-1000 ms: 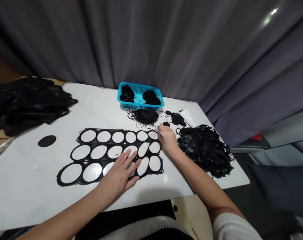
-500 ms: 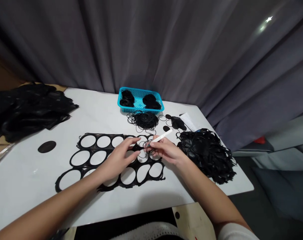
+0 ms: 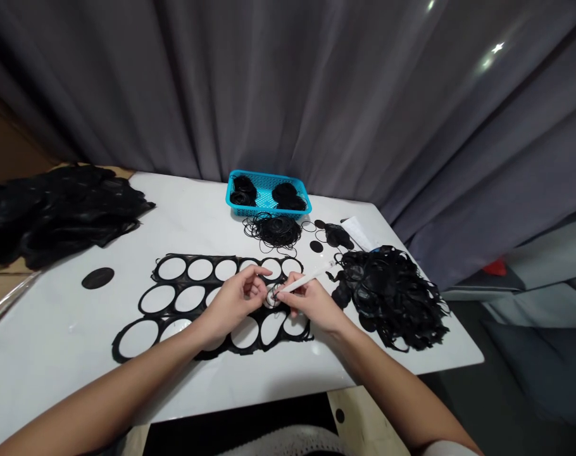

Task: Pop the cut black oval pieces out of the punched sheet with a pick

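Both hands meet over the middle of a flat black rubber sheet punched with three rows of oval holes [image 3: 183, 297], which lies on the glossy white tabletop [image 3: 60, 354] directly in front of the person. The left hand [image 3: 235, 301] has thumb and forefinger pinched together on a thin black rubber ring [image 3: 270, 296], held just above the sheet; the right hand [image 3: 309, 304] is clamped, pen-fashion, on a slim white stick tool [image 3: 307, 278] whose tip touches that ring. On progress — every oval I can see in the sheet is already empty, so the punching-out looks largely finished, and what is in hand appears to be trimming single rings. Finished stock seems to sit further back: a loose heap of thin black rings [image 3: 273, 229] just in front of a small turquoise plastic mesh basket [image 3: 268, 193] holding more black pieces. A large tangle of black rubber offcuts [image 3: 395, 294] lies to the right, near the table edge. To the left, a stack of black rubber sheets [image 3: 55, 212] suggests more remains — its count cannot be told. One black oval disc [image 3: 97, 277] lies alone. Grey curtain [image 3: 288, 88] closes the background.
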{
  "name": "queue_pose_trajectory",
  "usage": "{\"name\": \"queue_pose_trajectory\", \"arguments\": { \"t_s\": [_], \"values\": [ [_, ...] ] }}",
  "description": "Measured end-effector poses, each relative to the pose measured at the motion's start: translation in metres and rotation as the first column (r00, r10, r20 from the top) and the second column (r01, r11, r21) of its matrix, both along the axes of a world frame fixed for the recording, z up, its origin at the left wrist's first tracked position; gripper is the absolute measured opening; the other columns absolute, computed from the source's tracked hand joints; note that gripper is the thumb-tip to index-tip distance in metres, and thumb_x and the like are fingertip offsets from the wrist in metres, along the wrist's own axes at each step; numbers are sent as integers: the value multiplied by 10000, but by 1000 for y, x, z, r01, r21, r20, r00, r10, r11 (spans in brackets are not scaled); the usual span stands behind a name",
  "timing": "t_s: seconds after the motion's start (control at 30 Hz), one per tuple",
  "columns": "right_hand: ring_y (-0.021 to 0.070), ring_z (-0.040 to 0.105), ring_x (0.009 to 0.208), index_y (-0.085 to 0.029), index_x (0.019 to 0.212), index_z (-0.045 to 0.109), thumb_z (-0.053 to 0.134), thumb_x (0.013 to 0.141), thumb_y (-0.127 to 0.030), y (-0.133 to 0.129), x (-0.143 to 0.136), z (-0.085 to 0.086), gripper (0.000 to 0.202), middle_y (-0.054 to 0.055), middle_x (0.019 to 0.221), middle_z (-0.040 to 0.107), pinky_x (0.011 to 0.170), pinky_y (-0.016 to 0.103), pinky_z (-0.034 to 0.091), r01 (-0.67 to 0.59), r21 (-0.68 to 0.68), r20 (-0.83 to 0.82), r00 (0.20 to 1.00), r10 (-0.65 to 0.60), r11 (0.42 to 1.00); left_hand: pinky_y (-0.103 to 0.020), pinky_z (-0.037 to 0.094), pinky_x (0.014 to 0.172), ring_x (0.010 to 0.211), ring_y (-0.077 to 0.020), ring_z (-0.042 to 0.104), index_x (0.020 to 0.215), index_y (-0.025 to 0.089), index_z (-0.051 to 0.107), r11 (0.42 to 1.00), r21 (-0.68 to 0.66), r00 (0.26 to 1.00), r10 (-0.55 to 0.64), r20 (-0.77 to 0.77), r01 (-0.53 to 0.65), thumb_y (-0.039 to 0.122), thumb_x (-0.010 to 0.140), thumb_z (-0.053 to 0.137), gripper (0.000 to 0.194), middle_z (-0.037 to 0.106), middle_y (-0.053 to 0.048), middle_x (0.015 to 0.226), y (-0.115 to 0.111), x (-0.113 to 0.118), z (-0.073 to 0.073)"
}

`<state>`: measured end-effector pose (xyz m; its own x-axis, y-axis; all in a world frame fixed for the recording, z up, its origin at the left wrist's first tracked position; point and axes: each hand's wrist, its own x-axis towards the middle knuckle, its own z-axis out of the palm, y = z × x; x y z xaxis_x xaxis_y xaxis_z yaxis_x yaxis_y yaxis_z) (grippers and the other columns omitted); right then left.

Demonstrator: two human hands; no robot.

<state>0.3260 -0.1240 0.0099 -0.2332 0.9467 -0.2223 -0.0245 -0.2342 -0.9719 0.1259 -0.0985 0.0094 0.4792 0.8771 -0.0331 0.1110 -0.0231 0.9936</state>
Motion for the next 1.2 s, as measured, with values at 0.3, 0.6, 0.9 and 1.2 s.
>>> {"name": "queue_pose_trajectory", "arguments": {
  "t_s": [0.3, 0.6, 0.9, 1.2],
  "values": [
    [117, 625, 740, -205, 794, 549, 819, 704, -200, -7, 6, -1, 285, 56, 895, 688, 342, 115, 291, -124, -378, -647, 744, -167, 917, -260, 453, 670, 691, -131, 545, 1181, 192, 571, 992, 120, 991, 40, -129, -24, 214, 812, 563, 370, 562, 26, 781, 6, -1, -15],
    [108, 598, 752, -201, 737, 567, 797, 713, -178, 28, 9, -4, 233, 48, 938, 693, 661, 206, 524, 150, -245, -510, 820, -259, 958, -414, 517, 942, 1101, -258, 622, 1168, 210, 644, 783, 590, 812, 205, -546, 199, 293, 965, 442, 298, 629, -98, 1216, 10, -52, -26],
    [170, 622, 823, -196, 747, 624, 670, 802, -259, 65, -39, -31, 96, 29, 898, 714, 787, 315, 470, -124, 233, 264, 963, 60, 965, -574, 369, 1132, 1458, -371, 347, 1458, 223, 495, 637, 663, 664, 301, -684, 394, 352, 1003, 474, 473, 416, -128, 1568, -1, -65, -63],
    [171, 626, 802, -202, 731, 624, 662, 835, -244, 64, -39, -36, 119, 20, 832, 698, 753, 300, 468, -243, 328, 407, 909, 95, 913, -608, 321, 1148, 1491, -409, 244, 1453, 249, 499, 632, 661, 655, 304, -692, 405, 395, 970, 564, 508, 395, -99, 1584, -4, -70, -64]
  ]
}}
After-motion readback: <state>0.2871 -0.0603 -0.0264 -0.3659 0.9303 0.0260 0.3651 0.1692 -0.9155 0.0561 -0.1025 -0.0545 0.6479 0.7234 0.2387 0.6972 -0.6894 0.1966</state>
